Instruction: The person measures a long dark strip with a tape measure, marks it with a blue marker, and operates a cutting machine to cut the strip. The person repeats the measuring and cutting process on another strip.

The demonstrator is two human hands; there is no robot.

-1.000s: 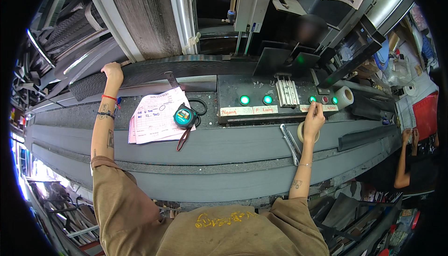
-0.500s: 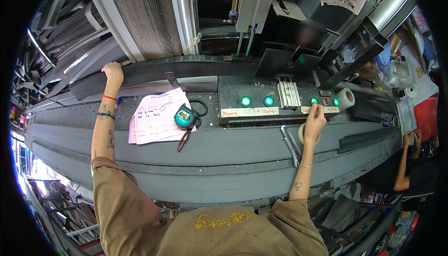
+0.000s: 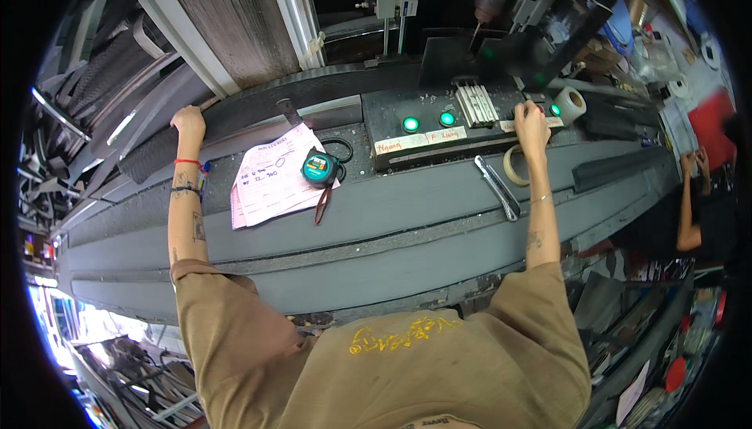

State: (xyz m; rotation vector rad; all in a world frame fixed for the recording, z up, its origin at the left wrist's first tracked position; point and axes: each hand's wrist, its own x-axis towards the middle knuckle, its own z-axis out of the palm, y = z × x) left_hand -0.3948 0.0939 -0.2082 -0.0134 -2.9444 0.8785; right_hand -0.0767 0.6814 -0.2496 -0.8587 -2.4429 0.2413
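Note:
My left hand is closed at the left end of a long dark profile lying along the back of the bench, fingers curled over its edge. At the black control box, my right hand has its fingers bent over the push buttons on the right side, hiding some of them. Nothing shows in that hand. Green-lit buttons glow elsewhere on the box. A grooved light metal block sits on top, left of my right hand. Below that hand are a tape roll and a utility knife.
Pink and white paper sheets lie mid-bench, under a teal tape measure. A pale roll stands right of the box. Behind rises a wood-look panel in white framing. Another person's hands show at far right.
My right hand has moved up from the front edge of the box onto its buttons. My left hand stays at the profile's end. The whole view has shifted with my head.

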